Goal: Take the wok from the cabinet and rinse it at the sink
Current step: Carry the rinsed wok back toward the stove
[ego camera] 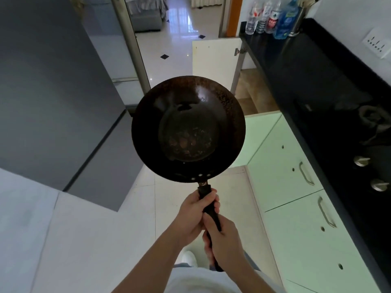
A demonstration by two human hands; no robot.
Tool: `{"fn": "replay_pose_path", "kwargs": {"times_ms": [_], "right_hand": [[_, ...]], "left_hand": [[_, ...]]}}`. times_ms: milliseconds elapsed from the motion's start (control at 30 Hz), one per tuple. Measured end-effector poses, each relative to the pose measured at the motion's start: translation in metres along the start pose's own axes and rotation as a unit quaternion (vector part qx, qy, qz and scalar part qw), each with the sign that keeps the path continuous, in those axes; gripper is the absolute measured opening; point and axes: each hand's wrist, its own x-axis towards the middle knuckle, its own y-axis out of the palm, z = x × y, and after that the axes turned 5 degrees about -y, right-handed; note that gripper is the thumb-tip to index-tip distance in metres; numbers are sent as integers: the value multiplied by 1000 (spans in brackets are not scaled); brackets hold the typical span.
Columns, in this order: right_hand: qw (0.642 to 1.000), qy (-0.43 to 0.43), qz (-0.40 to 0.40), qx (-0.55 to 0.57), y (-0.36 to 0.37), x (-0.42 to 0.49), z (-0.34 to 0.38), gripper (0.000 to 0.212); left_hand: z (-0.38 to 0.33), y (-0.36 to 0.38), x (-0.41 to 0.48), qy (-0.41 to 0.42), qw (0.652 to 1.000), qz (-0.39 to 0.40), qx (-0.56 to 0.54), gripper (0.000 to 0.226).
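Dark, blotchy wok [188, 127] is held out over the floor [146, 199] beside green cabinets [294, 235], left hand [191, 216] wrapped round its handle [204, 189] near the bowl, right hand [223, 244] clamped just behind; the far bottles' [273, 17] labels seem too blurred to read.

- Wok [188, 127]: dark metal, mottled with rusty brown patches, a dull sheen on its far inner wall.
- Handle [208, 206]: black, matt.
- Countertop [296, 70], right: black, glossy.
- Cabinet doors [281, 157]: pale, smooth; metal pulls [304, 173].
- Floor tiles [179, 47], far: polished, mirror-bright.
- Bottles [262, 20]: clear plastic.
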Motion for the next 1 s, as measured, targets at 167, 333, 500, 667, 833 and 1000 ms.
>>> {"fn": "replay_pose_path", "kwargs": {"times_ms": [167, 333, 500, 667, 833, 1000], "right_hand": [[1000, 4, 9, 13, 16, 60, 13, 40], [1000, 17, 6, 17, 21, 127, 24, 40], [999, 10, 22, 21, 19, 211, 54, 43], [999, 16, 31, 31, 5, 298, 86, 41], [997, 20, 27, 63, -9, 361, 111, 38], [996, 20, 18, 81, -18, 403, 130, 40]], "left_hand": [[-44, -14, 41, -1, 1000, -13, -12, 15], [-90, -20, 88, -8, 999, -25, -19, 14], [-151, -20, 151, -9, 999, -38, -12, 13], [-216, -8, 217, -15, 998, -52, 21, 13], [-261, 7, 271, -19, 998, -49, 28, 12], [-294, 18, 306, -34, 998, -49, 31, 10]]}}
